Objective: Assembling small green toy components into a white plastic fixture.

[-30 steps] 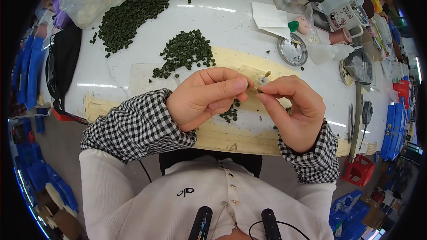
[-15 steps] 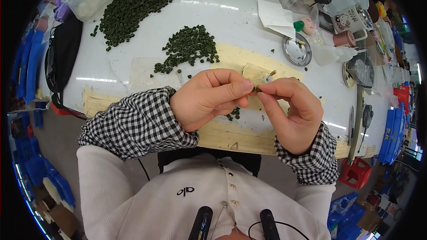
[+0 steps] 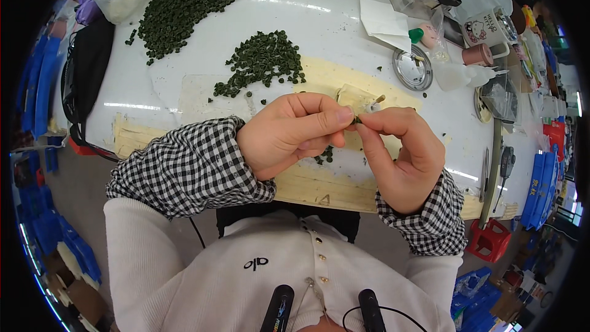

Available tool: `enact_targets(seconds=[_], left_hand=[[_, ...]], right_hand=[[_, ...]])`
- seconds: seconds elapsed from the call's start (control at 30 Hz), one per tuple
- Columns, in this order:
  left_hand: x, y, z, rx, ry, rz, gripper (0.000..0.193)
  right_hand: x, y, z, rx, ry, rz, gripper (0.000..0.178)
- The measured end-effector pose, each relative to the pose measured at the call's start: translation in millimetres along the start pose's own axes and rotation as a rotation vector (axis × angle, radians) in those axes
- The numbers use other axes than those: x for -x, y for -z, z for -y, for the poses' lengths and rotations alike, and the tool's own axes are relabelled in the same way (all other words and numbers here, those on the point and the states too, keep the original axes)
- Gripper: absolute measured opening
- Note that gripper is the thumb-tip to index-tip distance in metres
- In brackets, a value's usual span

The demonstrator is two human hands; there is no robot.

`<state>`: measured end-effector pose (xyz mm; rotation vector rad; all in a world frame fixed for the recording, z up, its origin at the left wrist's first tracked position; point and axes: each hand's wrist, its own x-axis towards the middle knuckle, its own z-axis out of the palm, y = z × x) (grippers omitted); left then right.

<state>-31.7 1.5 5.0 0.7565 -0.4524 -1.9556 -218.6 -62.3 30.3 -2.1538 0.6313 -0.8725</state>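
Note:
Over the near part of the table, my left hand and my right hand meet fingertip to fingertip. Both are closed in a pinch on one small dark green piece, mostly hidden by the fingers. Its exact kind is too small to make out. Beneath the hands lie several similar green pieces. Just beyond the fingertips stands a small white pot with a brown stick. A smaller heap of green pieces sits beyond my left hand, and a larger heap spreads farther off at the left.
At the right are a round metal lid, a white paper sheet, a white mug, a pink spool and tweezers. A black cloth bag hangs over the left edge. A red stool stands below right.
The fingertips and the green piece have shifted slightly, and the piece is a little turned between them. Both hands keep their pinch in nearly the same place.

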Motion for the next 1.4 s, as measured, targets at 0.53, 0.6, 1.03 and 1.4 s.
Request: enact_targets(seconds=[0.53,0.6,1.03,1.4], left_hand=[[1.9,1.5,-5.1,0.09,0.025,-0.013,0.019],[2.8,-0.3,-6.1,0.036,0.019,-0.042,0.019],[1.8,-1.6,-5.0,-0.349,-0.148,-0.028,0.021],[6.0,-1.5,-6.3,-0.699,-0.364,-0.097,0.022]], right_hand=[[-1.2,-6.4,-7.6,0.331,0.458,0.03,0.039],[-1.1,-5.5,-7.7,0.333,0.447,0.049,0.04],[-0.2,-3.9,-1.6,-0.13,-0.031,0.003,0.021],[-2.3,-2.7,-2.2,0.098,0.155,-0.006,0.025]])
